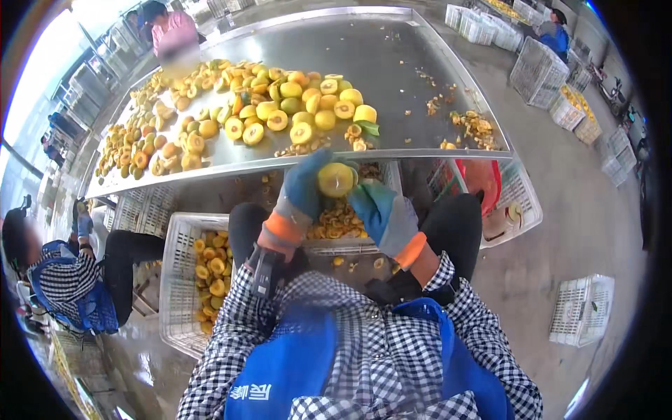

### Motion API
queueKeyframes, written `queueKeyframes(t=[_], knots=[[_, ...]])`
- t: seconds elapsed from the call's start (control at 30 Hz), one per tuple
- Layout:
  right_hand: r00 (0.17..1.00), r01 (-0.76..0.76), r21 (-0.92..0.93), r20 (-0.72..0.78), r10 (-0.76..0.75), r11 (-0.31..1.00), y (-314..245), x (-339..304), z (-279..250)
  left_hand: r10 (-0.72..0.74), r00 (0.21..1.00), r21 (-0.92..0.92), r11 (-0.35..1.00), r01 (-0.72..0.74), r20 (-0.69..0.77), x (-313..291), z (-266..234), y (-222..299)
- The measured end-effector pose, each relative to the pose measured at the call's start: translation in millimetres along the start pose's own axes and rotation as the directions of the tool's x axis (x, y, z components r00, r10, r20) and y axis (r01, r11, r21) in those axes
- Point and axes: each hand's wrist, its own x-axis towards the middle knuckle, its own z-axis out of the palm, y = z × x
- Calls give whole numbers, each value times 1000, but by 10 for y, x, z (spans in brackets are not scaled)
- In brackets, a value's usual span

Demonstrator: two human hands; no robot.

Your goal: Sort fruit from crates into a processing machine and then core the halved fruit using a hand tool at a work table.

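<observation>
My left hand (304, 189), in a blue and grey glove with an orange cuff, grips a yellow peach (336, 180) just in front of the table's near edge. My right hand (383, 213), gloved alike, is closed close beside the peach's right side. Whatever its fingers hold is hidden. Below both hands stands a white crate (343, 246) with peach scraps (339, 222) in it. Halved and whole yellow peaches (301, 105) lie heaped on the metal table (350, 45) ahead.
A white crate (185, 280) of peach halves stands left of my legs. Pits and scraps (472, 129) lie on the table's right. A crate with a red lining (483, 183) sits at right. A co-worker (70, 280) sits at left; another person (171, 31) is across the table.
</observation>
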Motion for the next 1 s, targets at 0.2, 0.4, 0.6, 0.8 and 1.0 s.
queueKeyframes(t=[0.2,0.4,0.6,0.8,1.0], knots=[[999,7,-117,-32,-11,993,54,20,38,492,859,747,518,-417,139,73,-120,-226],[996,87,-143,5,-87,986,145,-41,23,430,898,626,674,-392,99,34,30,-262],[994,110,-137,22,-108,984,127,-32,39,574,738,861,105,-498,357,22,-16,-297],[991,91,-78,107,-82,993,142,-13,39,565,671,839,-75,-539,481,66,3,-321],[932,-135,52,345,109,990,260,-3,119,592,637,860,-219,-462,493,52,-87,-392]])
